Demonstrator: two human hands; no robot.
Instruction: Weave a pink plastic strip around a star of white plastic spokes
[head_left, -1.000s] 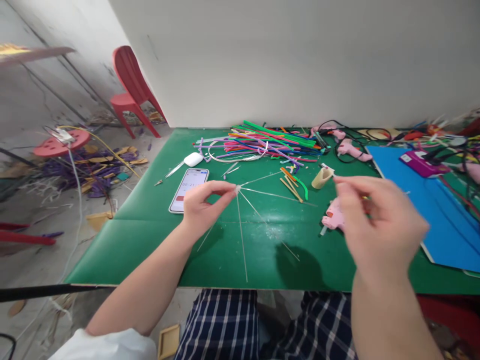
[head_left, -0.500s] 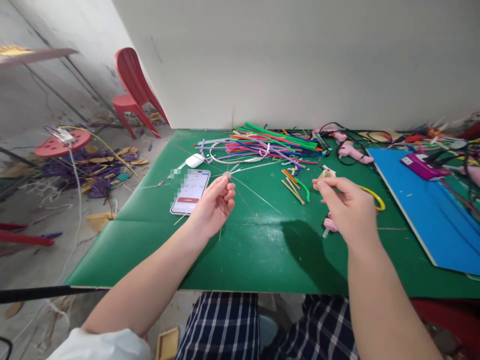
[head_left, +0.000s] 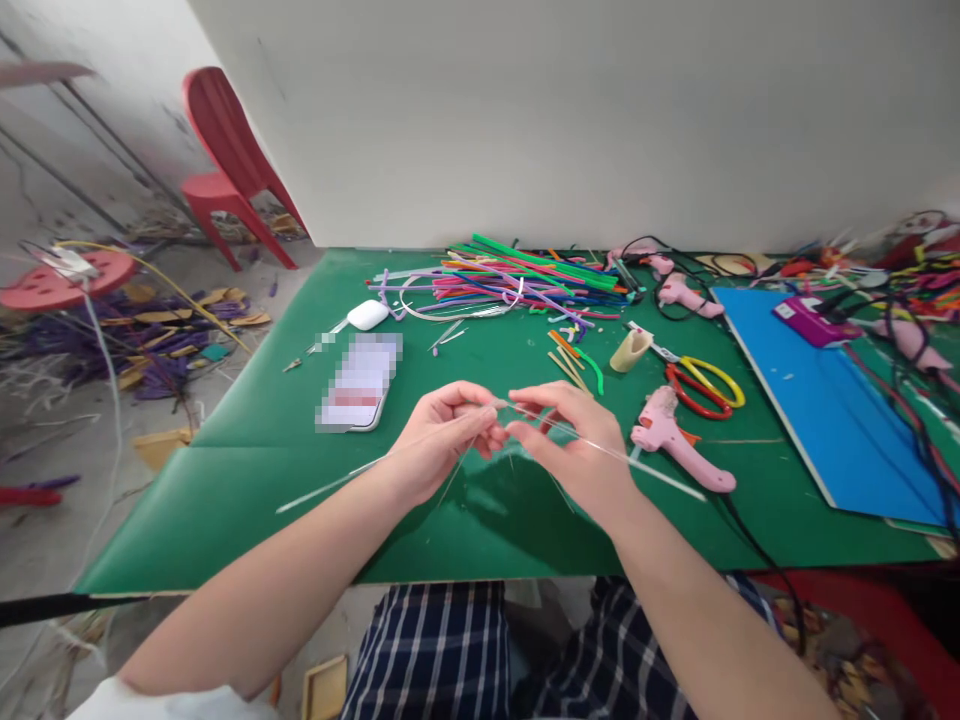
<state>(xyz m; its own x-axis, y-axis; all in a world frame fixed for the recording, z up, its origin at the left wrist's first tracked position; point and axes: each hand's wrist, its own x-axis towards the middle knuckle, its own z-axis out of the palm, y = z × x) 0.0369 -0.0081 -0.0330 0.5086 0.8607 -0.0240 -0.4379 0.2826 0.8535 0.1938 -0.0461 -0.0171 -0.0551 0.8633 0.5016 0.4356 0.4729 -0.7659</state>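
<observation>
**A:** Clear plastic, or near white: that is how the strands (head_left: 322, 490) look. They are thin and stiff, and several of them meet at one small joint.

**B:** Where is that joint?

**A:** Between the two hands, just above the green surface (head_left: 247, 470), near the middle of its front half. The left hand (head_left: 442, 435) and the right hand (head_left: 574, 440) meet there, fingertip to fingertip.

**B:** Are the hands gripping?

**A:** Yes. Both are closed in a pinch on the strands at the joint, with the other fingers curled in.

**B:** And how do the strands run from there?

**A:** One long strand goes from the left hand down and to the left, ending over the surface. Another goes from the right hand out to the right and passes just in front of the glue gun (head_left: 679, 440). A few shorter ones poke down below the hands, too fine to count. I cannot tell whether any of them touches the surface.

**B:** What lies around them?

**A:** A phone (head_left: 358, 382) lies beyond the left hand, with a white case (head_left: 367, 315) farther back. A heap of coloured sticks (head_left: 517, 280) lies near the wall. Scissors (head_left: 705, 380) with red and yellow handles lie just behind the gun, and a blue board (head_left: 817, 400) is well to the right.
</observation>
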